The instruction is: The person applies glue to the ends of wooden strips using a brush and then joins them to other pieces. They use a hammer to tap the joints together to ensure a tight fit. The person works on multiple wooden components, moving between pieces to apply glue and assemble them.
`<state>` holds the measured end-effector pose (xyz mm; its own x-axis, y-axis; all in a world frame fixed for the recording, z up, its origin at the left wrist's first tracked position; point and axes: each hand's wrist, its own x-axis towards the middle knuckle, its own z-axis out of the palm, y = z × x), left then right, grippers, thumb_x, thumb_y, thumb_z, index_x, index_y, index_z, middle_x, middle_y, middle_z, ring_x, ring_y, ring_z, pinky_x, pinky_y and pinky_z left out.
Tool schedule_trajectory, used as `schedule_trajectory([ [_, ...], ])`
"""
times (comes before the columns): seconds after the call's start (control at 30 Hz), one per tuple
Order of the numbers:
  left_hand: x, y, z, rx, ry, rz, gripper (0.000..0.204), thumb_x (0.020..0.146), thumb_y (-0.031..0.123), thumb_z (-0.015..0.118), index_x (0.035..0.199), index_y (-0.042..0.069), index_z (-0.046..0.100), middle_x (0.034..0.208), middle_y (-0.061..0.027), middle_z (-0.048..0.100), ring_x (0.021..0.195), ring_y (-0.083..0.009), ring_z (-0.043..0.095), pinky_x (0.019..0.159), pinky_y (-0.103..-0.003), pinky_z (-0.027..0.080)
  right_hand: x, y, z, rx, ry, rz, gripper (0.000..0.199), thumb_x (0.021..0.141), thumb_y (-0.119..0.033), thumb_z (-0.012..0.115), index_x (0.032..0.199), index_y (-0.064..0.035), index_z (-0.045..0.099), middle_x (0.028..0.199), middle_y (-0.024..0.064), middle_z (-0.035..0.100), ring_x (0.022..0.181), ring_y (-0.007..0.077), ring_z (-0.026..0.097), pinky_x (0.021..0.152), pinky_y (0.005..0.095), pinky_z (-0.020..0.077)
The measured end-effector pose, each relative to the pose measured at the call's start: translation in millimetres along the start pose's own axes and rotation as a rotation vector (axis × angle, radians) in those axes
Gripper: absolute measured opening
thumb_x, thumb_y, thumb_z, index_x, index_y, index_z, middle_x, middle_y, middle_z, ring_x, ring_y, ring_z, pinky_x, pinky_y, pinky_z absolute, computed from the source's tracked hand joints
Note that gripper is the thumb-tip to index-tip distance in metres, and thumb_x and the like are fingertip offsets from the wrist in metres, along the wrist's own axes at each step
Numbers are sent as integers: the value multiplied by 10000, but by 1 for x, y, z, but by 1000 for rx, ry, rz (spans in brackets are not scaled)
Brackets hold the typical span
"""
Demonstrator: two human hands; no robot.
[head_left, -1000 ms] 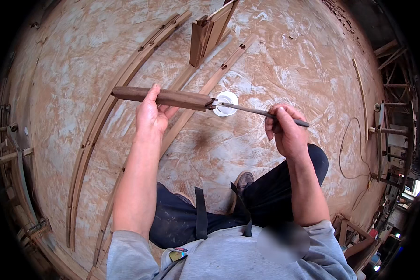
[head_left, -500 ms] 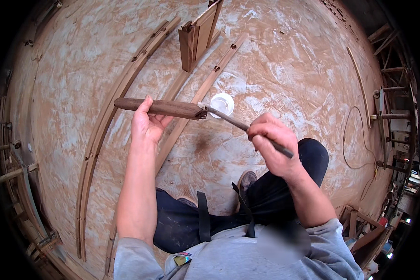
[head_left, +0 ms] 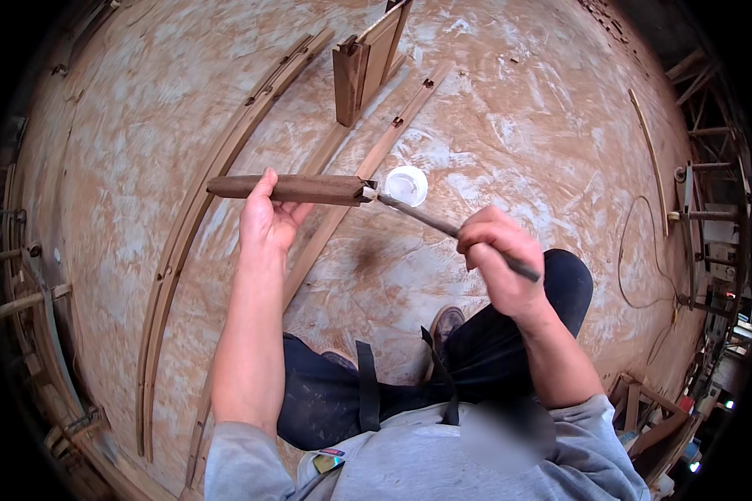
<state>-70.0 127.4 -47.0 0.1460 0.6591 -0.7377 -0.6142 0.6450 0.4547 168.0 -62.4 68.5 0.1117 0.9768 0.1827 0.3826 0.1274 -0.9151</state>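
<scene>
My left hand (head_left: 267, 221) grips a dark brown wooden piece (head_left: 288, 189) and holds it level above the floor. My right hand (head_left: 497, 255) is closed around a thin dark metal rod (head_left: 430, 220). The rod's tip sits at the right end of the wooden piece, where a pale patch shows. A small white round container (head_left: 407, 184) sits on the floor just behind that end. I am seated on the floor in dark trousers (head_left: 510, 351).
Long curved wooden strips (head_left: 200, 209) lie on the dusty floor to the left. A straight slotted strip (head_left: 376, 150) runs toward an upright wooden frame piece (head_left: 363, 67) at the back. A cable (head_left: 635, 250) and wooden racks (head_left: 710, 192) are on the right.
My right hand has drawn back toward me and tilted the rod lower on its near end. The left hand and wooden piece shifted slightly left.
</scene>
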Motion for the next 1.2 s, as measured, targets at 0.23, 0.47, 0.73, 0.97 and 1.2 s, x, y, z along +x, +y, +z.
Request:
schedule_trajectory([
  [0.23, -2, -2, 5, 92, 16, 0, 268, 913, 233, 624, 1053, 44, 496, 1035, -127, 563, 1006, -328, 611, 881, -600, 506, 3, 23, 7, 841, 337, 501, 248, 991, -209, 478, 960, 20, 569, 702, 116, 607, 544, 159, 570, 421, 251, 446],
  [0.47, -5, -2, 6, 142, -5, -26, 261, 910, 237, 624, 1042, 48, 503, 1021, -123, 577, 970, -309, 627, 850, -584, 527, 15, 39, -1, 872, 405, 609, 286, 991, -267, 486, 904, -5, 558, 647, 96, 591, 483, 154, 546, 374, 249, 411],
  [0.73, 0, 0, -1, 189, -20, -28, 272, 908, 251, 626, 1043, 48, 505, 1000, -134, 594, 882, -287, 652, 794, -530, 558, 16, 30, 4, 856, 357, 581, 287, 991, -271, 498, 897, -8, 563, 615, 87, 573, 468, 153, 531, 369, 246, 397],
  [0.97, -3, -2, 7, 234, 11, 17, 299, 909, 261, 628, 1064, 38, 504, 981, -129, 588, 866, -263, 651, 727, -495, 580, 20, 33, 0, 824, 419, 584, 269, 973, -245, 522, 884, 4, 568, 619, 94, 571, 445, 152, 516, 361, 256, 392],
  [1.2, -3, -2, 5, 205, -20, 27, 339, 910, 267, 636, 1081, 8, 502, 1012, -159, 572, 827, -270, 637, 749, -481, 579, 24, 32, 1, 678, 374, 557, 215, 952, -149, 502, 879, 36, 586, 651, 102, 577, 484, 141, 530, 391, 256, 416],
])
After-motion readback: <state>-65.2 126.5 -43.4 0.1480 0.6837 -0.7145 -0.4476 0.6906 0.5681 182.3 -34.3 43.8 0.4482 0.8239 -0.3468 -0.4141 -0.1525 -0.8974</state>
